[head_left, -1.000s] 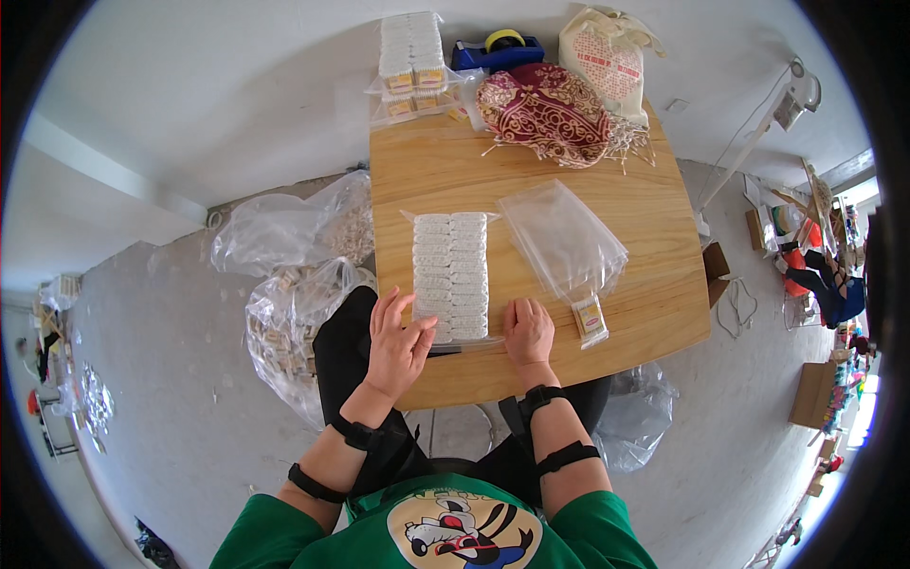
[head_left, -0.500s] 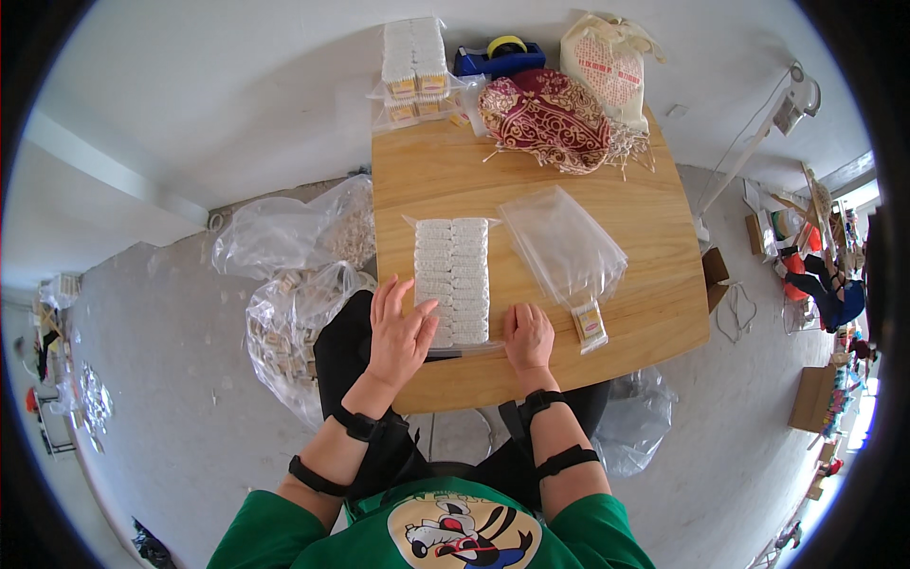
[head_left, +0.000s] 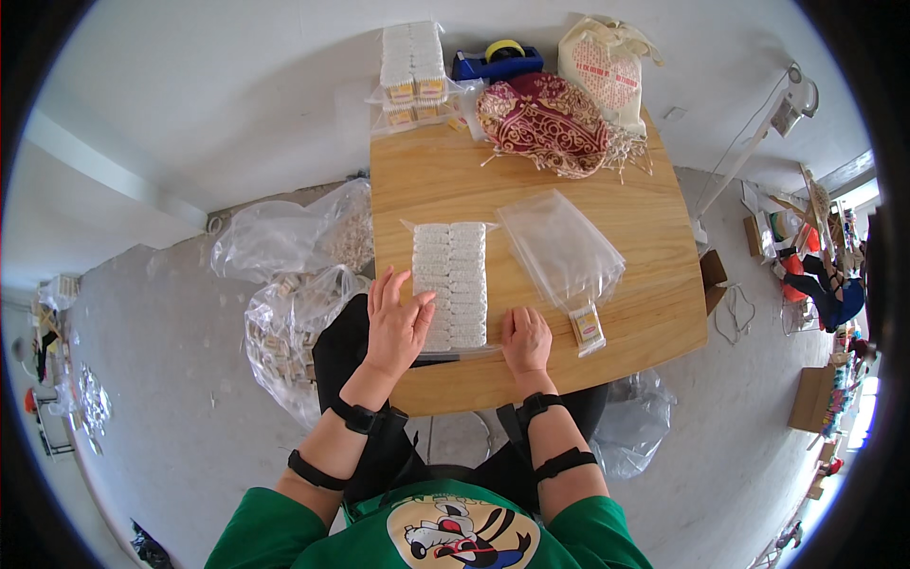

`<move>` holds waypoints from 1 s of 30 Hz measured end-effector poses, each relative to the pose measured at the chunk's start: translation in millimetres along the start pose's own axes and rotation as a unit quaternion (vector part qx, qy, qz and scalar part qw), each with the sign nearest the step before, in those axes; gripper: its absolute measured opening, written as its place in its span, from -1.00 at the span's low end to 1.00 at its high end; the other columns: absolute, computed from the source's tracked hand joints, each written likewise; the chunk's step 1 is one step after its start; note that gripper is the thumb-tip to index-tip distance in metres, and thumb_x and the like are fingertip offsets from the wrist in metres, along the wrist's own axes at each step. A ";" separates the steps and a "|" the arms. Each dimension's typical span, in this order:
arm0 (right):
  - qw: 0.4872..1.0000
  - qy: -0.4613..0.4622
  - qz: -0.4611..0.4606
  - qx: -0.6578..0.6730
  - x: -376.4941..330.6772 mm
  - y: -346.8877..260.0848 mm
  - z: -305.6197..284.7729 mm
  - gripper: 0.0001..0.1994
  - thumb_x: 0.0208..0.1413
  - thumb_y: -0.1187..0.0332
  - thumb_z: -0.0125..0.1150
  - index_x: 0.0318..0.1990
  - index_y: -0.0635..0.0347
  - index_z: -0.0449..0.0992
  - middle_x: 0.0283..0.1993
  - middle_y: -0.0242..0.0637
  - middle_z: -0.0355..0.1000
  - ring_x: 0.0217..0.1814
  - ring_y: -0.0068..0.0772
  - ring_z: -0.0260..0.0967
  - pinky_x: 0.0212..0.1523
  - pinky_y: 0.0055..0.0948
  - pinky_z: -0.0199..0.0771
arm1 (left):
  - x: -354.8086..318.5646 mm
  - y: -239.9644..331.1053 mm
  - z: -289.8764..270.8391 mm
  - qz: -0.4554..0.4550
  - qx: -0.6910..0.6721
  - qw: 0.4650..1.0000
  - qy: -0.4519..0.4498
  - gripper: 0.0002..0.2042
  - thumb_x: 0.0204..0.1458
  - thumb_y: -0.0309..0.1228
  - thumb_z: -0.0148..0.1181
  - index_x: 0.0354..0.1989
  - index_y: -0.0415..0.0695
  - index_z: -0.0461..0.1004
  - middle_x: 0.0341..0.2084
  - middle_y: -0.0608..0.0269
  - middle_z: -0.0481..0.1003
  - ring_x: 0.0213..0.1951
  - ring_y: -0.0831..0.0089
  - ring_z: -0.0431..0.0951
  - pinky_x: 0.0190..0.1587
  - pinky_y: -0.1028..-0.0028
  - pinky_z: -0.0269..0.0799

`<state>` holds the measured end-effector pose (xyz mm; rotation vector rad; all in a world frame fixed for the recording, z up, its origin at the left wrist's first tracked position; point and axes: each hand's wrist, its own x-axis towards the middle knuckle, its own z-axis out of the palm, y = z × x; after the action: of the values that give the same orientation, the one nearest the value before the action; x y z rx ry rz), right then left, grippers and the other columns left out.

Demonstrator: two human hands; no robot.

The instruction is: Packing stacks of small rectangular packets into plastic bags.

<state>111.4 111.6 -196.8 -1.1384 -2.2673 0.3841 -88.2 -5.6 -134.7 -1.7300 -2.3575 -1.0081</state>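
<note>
Hand at left (head_left: 393,332) half spread, fingers loosely bent, clasping nothing visible; over the near left edge of a wrapped bundle (head_left: 451,275) of white packets, one digit reaching across its face, contact uncertain. Bundle flat on a wooden table (head_left: 654,303), between both hands, its two columns running away from the body, clear film flaring at the far corners; part of the near left side hidden by the fingers in the way. Hand at right (head_left: 527,339) resting just beside the near right corner, fingers folded inward; inside hidden, so no telling whether any film is pinched there.

Around, from the left: bulging clear sacks (head_left: 287,337) on the floor beside the table; near the far edge, stacked bagged packs (head_left: 412,62); next, a blue tape dispenser (head_left: 498,64) with a yellow roll; then a fringed maroon cloth (head_left: 540,123). Right of the bundle, flat clear bags (head_left: 559,242), with a small packet (head_left: 588,329) at their near end; farther back, a cream drawstring pouch (head_left: 607,71) behind the cloth. Below tabletop level at right, another sack (head_left: 635,422) and a cardboard box (head_left: 713,268).
</note>
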 end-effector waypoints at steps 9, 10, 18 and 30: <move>1.000 -0.002 0.005 -0.002 0.6 -3.0 -2.4 -0.82 0.08 0.41 0.13 -0.53 0.17 0.34 -0.53 -0.19 0.33 -0.42 -0.07 0.34 -0.40 -0.16 0.37 | 11.7 1.3 4.5 -0.005 0.018 1.000 0.002 -0.81 0.12 -0.26 0.12 -0.18 0.00 0.56 0.05 0.02 0.31 0.21 -0.07 0.20 0.26 0.02 0.05; 1.000 -0.004 0.007 0.001 1.5 -3.6 -2.2 -0.82 0.08 0.41 0.13 -0.54 0.17 0.34 -0.53 -0.19 0.33 -0.42 -0.08 0.34 -0.40 -0.16 0.37 | 12.0 0.2 4.8 -0.007 0.024 1.000 0.000 -0.81 0.12 -0.26 0.12 -0.18 -0.01 0.56 0.06 0.01 0.31 0.20 -0.07 0.20 0.27 0.03 0.05; 1.000 0.007 0.000 -0.002 1.1 -3.5 -1.9 -0.80 0.07 0.40 0.13 -0.55 0.17 0.33 -0.54 -0.19 0.33 -0.43 -0.08 0.34 -0.42 -0.15 0.36 | 25.9 -4.0 11.4 -0.009 0.016 1.000 0.022 -0.81 0.13 -0.26 0.11 -0.18 -0.02 0.56 0.05 -0.01 0.31 0.20 -0.09 0.20 0.27 0.02 0.05; 1.000 0.007 -0.001 0.005 1.5 -4.9 -3.4 -0.80 0.07 0.41 0.14 -0.55 0.17 0.32 -0.53 -0.19 0.33 -0.43 -0.08 0.34 -0.42 -0.15 0.36 | 38.0 -12.9 20.0 -0.012 0.027 0.999 0.027 -0.81 0.13 -0.27 0.12 -0.14 0.02 0.54 0.06 -0.01 0.31 0.19 -0.11 0.22 0.25 -0.02 0.06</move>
<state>109.6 109.9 -191.2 -1.1293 -2.2519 0.3854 -107.0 34.5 -141.2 -1.6389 -2.3565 -0.9724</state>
